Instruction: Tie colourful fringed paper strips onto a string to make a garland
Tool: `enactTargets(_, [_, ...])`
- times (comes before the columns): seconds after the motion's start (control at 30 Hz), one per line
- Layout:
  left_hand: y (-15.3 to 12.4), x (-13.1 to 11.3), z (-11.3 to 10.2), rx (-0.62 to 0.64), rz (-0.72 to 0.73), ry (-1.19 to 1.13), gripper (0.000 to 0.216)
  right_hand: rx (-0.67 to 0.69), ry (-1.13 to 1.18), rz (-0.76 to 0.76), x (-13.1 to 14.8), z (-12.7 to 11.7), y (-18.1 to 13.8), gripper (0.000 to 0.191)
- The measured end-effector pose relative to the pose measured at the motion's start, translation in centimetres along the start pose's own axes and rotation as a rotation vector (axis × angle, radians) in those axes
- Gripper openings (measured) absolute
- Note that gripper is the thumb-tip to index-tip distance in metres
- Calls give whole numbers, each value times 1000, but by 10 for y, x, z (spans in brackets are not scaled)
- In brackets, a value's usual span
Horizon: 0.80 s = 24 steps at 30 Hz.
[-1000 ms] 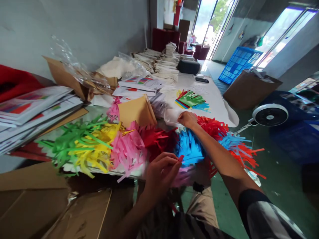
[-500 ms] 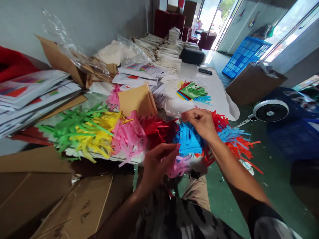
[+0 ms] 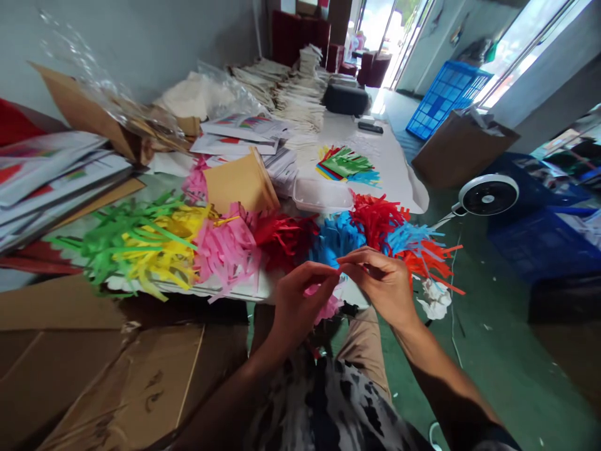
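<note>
In front of my body, my left hand [image 3: 300, 300] and my right hand [image 3: 387, 288] meet with fingertips pinched together. A tiny red bit, perhaps tissue paper, shows at the left fingertips; whatever the right fingers pinch is too small to make out. Just beyond the hands lie blue tissue-paper tassels [image 3: 335, 239] and red tassels [image 3: 379, 219]. Pink fringe [image 3: 331, 307] hangs partly hidden behind my left fingers. Dark red [image 3: 286, 238], pink [image 3: 228, 241], yellow [image 3: 164, 247] and green tassels [image 3: 113, 235] line the table edge to the left.
A clear plastic tray [image 3: 323, 194] and tan envelopes [image 3: 241, 181] sit behind the tassels. A fanned multicoloured tassel bundle [image 3: 347, 164] lies farther back. Printed packets [image 3: 56, 172] are stacked at left. Cardboard boxes [image 3: 154, 376] stand below the table; a small fan [image 3: 488, 195] is at right.
My right hand has come down and toward me from above the blue tassels to meet the left fingertips. The view has shifted, so the table sits slightly farther left.
</note>
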<state>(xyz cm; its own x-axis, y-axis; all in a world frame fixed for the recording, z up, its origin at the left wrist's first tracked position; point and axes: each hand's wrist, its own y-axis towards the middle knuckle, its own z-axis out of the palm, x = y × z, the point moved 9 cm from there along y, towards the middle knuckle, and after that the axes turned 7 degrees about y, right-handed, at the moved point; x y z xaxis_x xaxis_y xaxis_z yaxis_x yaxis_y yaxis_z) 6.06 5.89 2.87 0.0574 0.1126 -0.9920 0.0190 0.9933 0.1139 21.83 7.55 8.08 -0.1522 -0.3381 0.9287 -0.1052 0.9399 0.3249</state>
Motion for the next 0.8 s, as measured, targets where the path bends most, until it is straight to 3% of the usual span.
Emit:
enactTargets(0.47, [-9, -10, 15, 44, 4, -10, 22, -52, -69, -78, 15, -11, -19, 5])
enactTargets(0.6, [-10, -11, 18, 43, 48, 16, 20, -128, -70, -114, 20, -13, -23, 16])
enactTargets(0.8, [-8, -20, 18, -13, 158, 64, 22, -134, 110, 43, -6, -14, -27, 15])
